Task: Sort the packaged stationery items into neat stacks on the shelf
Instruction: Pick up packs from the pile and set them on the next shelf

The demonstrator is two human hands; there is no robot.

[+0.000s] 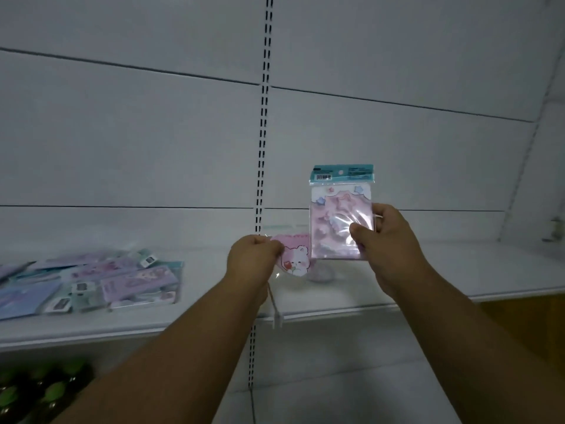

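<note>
My right hand [385, 240] grips a clear packet with a teal header and pink stationery inside [339, 209], held upright above the white shelf [458, 276]. Beside it, my left hand [252, 255] pinches the corner of a second packet, a pink card with a white bear [295, 261], tilted and partly behind the first packet. A loose heap of purple, blue and teal packets [91, 283] lies flat on the shelf at the left.
A slotted black upright [263, 148] divides the white back panel between two shelf bays. A small pale object [319, 275] sits on the shelf under the held packets. Green-capped items [46, 390] show on the level below at the lower left.
</note>
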